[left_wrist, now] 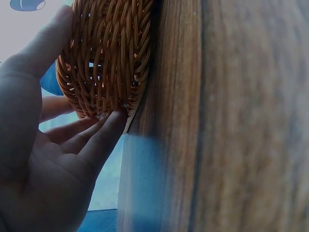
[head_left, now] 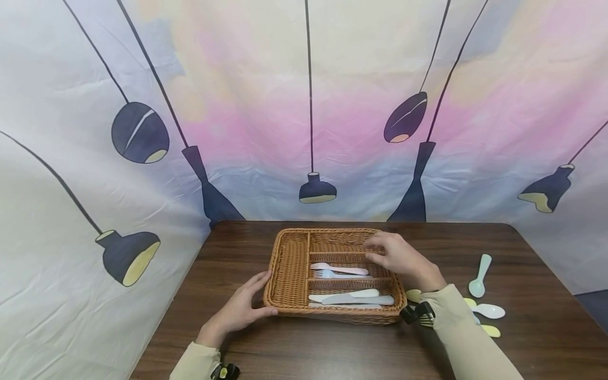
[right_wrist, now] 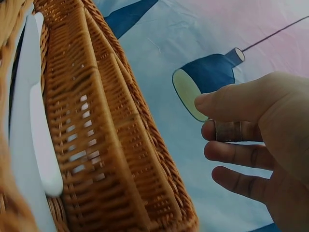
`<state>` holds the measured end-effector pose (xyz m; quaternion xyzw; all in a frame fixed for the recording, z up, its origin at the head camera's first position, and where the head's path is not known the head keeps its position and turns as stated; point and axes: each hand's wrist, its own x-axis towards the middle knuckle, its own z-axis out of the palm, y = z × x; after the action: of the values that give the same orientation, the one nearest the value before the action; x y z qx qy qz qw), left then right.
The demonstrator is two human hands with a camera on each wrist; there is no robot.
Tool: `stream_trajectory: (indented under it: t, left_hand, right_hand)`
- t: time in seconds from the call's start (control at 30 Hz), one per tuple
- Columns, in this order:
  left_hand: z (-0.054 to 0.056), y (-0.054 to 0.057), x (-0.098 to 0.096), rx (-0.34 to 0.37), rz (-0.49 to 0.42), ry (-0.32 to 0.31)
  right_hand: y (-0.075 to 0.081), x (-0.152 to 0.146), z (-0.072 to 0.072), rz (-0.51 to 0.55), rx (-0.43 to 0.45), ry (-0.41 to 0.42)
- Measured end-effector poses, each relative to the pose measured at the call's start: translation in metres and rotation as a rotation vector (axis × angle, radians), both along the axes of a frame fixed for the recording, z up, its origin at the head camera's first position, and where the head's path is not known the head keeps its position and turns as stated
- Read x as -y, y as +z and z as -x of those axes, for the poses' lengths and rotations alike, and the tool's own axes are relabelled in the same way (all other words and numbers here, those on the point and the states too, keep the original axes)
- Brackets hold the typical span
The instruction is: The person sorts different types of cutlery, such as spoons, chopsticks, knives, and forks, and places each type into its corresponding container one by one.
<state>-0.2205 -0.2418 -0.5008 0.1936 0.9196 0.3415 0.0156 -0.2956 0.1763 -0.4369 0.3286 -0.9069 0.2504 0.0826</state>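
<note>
A brown wicker basket [head_left: 292, 269] with dividers sits on the table. My left hand [head_left: 239, 309] holds its near left corner, thumb along the front and fingers on the left side; the left wrist view has the fingertips against the weave [left_wrist: 104, 58]. Over the basket's right end is my right hand [head_left: 396, 258], fingers loosely bent and nothing between them. In the middle compartment lie a pink fork [head_left: 351, 271] and a light blue fork [head_left: 334, 275]. The front compartment holds a white knife [head_left: 366, 293], a grey knife [head_left: 358, 300] and another pale piece partly hidden below them.
Right of the basket lie a mint spoon [head_left: 477, 286], a white spoon [head_left: 491, 311], a yellow handle [head_left: 491, 331] and a yellow spoon bowl [head_left: 414, 295]. My right sleeve [head_left: 470, 332] hides part of this cutlery. A printed cloth [head_left: 266, 132] hangs behind the dark wooden table [head_left: 294, 353].
</note>
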Motion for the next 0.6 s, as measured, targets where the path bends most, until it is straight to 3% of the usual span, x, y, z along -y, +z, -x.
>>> stream_trajectory:
  t: [0.37, 0.6]
  left_hand:
    - [-0.001, 0.0, 0.0, 0.007, -0.012, -0.008]
    - [0.0, 0.0, 0.0, -0.03, 0.015, -0.012]
  right_hand:
    - [-0.002, -0.029, -0.009, 0.002, -0.013, -0.053]
    - [-0.002, -0.045, -0.011, -0.008, -0.066, -0.066]
